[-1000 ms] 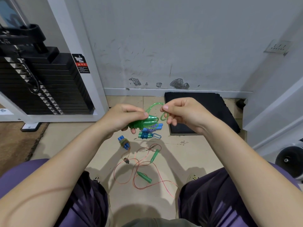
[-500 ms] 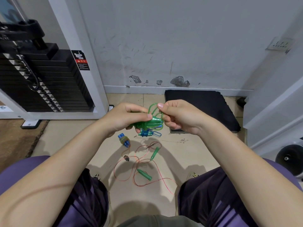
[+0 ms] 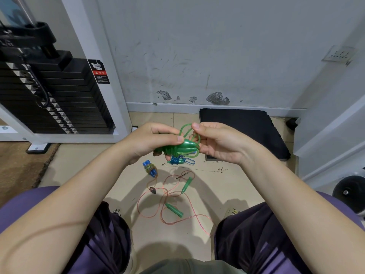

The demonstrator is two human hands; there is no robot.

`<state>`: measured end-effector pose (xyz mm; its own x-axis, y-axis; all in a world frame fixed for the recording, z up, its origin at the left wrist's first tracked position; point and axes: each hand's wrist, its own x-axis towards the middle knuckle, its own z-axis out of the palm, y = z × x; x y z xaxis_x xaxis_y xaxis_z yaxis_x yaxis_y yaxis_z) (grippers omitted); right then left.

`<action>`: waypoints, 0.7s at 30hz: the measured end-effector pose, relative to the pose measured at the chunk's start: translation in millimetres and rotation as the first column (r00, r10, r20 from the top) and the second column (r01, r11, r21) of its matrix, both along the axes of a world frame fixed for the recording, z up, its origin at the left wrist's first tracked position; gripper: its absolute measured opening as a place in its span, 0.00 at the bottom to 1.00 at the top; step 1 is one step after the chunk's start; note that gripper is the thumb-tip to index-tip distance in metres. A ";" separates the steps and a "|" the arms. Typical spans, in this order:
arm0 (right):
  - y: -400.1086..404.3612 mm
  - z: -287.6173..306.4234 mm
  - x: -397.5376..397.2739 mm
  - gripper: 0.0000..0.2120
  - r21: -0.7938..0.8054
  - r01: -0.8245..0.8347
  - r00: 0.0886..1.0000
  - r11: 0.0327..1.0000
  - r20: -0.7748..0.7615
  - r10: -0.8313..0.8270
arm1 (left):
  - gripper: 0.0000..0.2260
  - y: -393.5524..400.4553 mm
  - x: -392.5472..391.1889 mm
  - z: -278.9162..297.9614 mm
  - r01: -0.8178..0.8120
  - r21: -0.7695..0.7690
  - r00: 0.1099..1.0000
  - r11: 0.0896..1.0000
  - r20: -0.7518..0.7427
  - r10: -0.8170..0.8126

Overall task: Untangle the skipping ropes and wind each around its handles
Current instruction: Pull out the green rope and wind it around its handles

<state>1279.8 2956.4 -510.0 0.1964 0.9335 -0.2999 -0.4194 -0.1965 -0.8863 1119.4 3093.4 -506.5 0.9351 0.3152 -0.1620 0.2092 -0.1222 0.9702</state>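
Note:
My left hand (image 3: 152, 141) grips a pair of green handles (image 3: 184, 147) with green rope wound round them, held above the floor. My right hand (image 3: 217, 143) pinches a loop of the green rope (image 3: 186, 129) just above the handles. Below on the floor lie a wound blue-handled rope (image 3: 150, 168), a second blue bundle (image 3: 178, 160), and a loose pink rope (image 3: 173, 212) with two green handles (image 3: 173, 209) spread between my knees.
A black weight stack (image 3: 53, 95) in a white frame stands at the left. A black mat (image 3: 245, 131) lies against the wall behind my hands. A dark wheel (image 3: 349, 192) sits at the right edge. My legs flank the tiled floor (image 3: 79, 165).
My right hand has come in closer to the left and now holds the green rope loop right over the handles. The bundle has shifted slightly lower.

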 end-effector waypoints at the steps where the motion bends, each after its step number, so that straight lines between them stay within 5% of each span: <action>1: -0.1 0.3 -0.4 0.08 -0.004 0.005 1.000 1.000 -0.001 -0.005 | 0.06 -0.1 -0.1 0.0 0.003 0.002 1.000 1.000 0.000 -0.003; 16: 2.0 -2.4 -7.7 0.13 -0.031 0.065 0.972 0.997 0.227 -0.056 | 0.06 -6.2 1.3 2.3 -0.058 0.123 0.998 0.991 -0.010 0.059; 21: 0.6 -0.1 -4.1 0.12 0.014 0.000 0.995 1.000 0.099 -0.002 | 0.07 -1.4 -0.1 -0.1 -0.053 0.074 0.998 0.996 -0.013 0.054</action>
<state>1275.7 2957.0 -510.1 0.2254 0.9374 -0.2655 -0.3293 -0.1832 -0.9263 1119.3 3091.9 -506.6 0.9141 0.3766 -0.1502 0.2319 -0.1816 0.9556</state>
